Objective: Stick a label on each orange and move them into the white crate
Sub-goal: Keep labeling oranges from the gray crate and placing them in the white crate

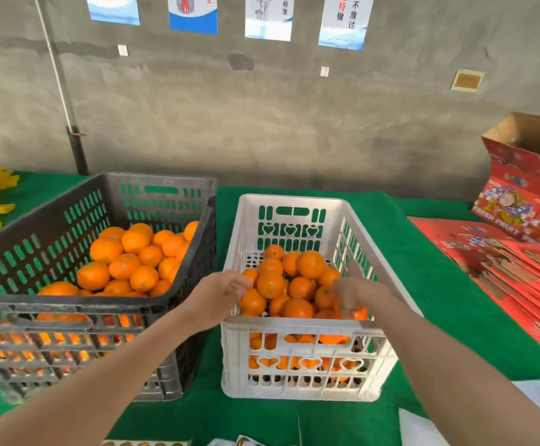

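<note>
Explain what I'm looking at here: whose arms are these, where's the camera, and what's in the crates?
No machine: a person's two bare arms, seen from one camera worn on the head, looking down. On the green table stand a black crate and a white crate, both holding oranges. The left hand curls its fingers over an orange at the white crate's near left; the right hand, blurred, is over the near-right oranges. Whether either grips is unclear. At the right lie red fruit cartons.

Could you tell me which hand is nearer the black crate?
Left. The left hand is just beside the black crate; the right hand is farther off, over the white crate.
</note>
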Tool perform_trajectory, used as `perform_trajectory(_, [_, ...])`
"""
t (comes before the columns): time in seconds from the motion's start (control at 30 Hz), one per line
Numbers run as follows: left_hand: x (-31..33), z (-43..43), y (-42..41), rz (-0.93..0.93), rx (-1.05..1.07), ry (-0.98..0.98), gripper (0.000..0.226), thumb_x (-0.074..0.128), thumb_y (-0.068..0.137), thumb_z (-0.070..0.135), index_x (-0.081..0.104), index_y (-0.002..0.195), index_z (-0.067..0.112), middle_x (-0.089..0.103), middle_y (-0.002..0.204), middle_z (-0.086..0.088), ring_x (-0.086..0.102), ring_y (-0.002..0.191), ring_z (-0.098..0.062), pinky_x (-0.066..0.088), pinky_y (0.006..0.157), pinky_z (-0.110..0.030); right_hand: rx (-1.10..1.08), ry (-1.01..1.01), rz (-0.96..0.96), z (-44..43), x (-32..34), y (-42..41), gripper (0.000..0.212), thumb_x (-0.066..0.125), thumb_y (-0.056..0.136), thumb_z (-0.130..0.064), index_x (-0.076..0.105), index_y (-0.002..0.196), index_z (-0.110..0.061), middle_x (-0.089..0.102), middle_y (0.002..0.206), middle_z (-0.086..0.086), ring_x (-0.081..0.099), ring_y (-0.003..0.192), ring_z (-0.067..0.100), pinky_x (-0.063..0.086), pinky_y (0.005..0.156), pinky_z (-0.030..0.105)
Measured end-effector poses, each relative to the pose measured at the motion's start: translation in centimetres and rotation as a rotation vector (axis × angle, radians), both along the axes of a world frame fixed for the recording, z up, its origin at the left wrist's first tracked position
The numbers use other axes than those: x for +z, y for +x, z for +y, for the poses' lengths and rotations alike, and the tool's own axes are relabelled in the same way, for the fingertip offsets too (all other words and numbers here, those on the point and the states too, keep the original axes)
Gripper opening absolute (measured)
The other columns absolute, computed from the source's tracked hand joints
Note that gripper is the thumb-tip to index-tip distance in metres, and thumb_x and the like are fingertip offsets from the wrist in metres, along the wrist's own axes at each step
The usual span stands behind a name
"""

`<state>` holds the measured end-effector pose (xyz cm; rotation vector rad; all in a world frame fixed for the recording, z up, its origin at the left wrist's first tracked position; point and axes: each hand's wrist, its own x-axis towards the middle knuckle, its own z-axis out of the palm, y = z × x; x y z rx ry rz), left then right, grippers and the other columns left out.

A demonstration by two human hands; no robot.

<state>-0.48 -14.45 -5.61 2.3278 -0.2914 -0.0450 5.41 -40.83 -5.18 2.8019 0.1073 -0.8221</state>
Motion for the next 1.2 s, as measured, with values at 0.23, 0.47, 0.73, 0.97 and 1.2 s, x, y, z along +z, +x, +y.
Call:
perform_trajectory(0.23, [0.2,0.2,-0.8,-0.017,0.045,-0.155,0.025,0.049,0.093,0.001,0.065,0.106,0.014,0.063,0.089,0.006,0.057,0.081,-0.001,0.044,0.064,-0.013,-0.016,0.184,-0.314,-0.2,0.8,-0.4,0.050,0.067,0.078,-0.018,0.050,0.125,-0.017,0.059,0.120,0.008,0.056,0.112,0.030,0.047,0.095,0.043])
perform_trajectory(0.47, [-0.3,0.0,-3.2,-0.085,0.142,-0.358,0.018,0.055,0.091,-0.003,0.069,0.098,0.007,0.068,0.092,-0.009,0.062,0.085,-0.016,0.052,0.081,-0.027,0.359,1.290,-0.776,7.4,0.3,-12.3,0.020,0.062,0.086,-0.023,0.063,0.069,-0.012,0.059,0.064,-0.007,0.051,0.058,0.002,0.039,0.055,0.015])
perform_trajectory(0.73, [-1.3,1.1,-7.8,-0.128,0.172,-0.403,0.020,0.056,0.091,0.002,0.067,0.093,0.019,0.067,0.081,0.003,0.063,0.076,-0.012,0.054,0.072,-0.020,0.156,0.383,0.197,10.1,-11.7,-15.3,0.051,0.070,0.077,-0.049,0.052,0.090,-0.002,0.055,0.082,0.010,0.054,0.075,0.026,0.044,0.062,0.033])
perform_trajectory(0.97, [-5.9,3.7,-11.7,0.098,0.245,-0.365,0.026,0.055,0.093,0.004,0.064,0.089,0.028,0.070,0.085,0.006,0.066,0.074,-0.005,0.053,0.067,-0.016,0.037,0.394,0.073,10.5,-13.3,-15.8,0.040,0.077,0.072,-0.029,0.054,0.099,-0.009,0.055,0.091,0.001,0.055,0.085,0.021,0.046,0.072,0.031])
perform_trajectory(1.2, [-9.9,4.1,-12.8,0.412,0.298,-0.297,0.020,0.054,0.093,0.008,0.065,0.096,0.024,0.069,0.089,0.006,0.067,0.079,-0.009,0.051,0.069,-0.018,-0.109,0.713,0.065,8.8,-11.7,-14.8,0.047,0.064,0.083,-0.013,0.034,0.046,-0.012,0.026,0.050,0.002,0.030,0.049,0.015,0.029,0.058,0.028])
